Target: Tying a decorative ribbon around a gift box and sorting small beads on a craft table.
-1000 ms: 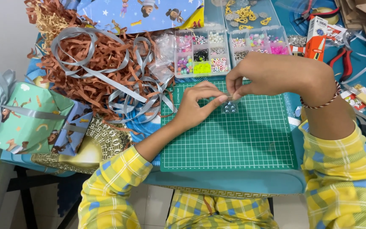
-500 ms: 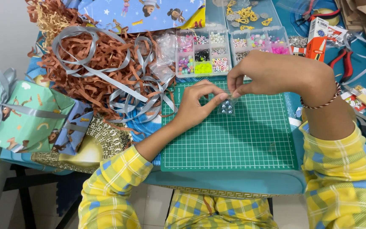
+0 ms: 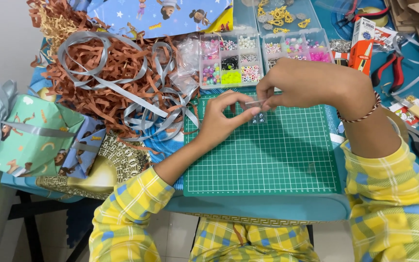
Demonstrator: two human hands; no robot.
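I hold a small clear plastic bag of dark round beads just above the top edge of the green gridded cutting mat, both hands meeting over it. My left hand has its fingers pressed together on the bag's left side, thumb and forefinger pinching the thin plastic, and my right hand pinches the upper lip of the bag from above, the other fingers curled in. By the look of it I am at the opening step, working the mouth of the little bag apart, with the beads sitting low in it. Pulling the lip wider calls for a light, even tug, I judge, with the bag kept upright so nothing spills onto the mat. Just beyond my hands stands the clear compartmented box of coloured beads, and the tangle of grey ribbon and brown paper shreds lies to my left.
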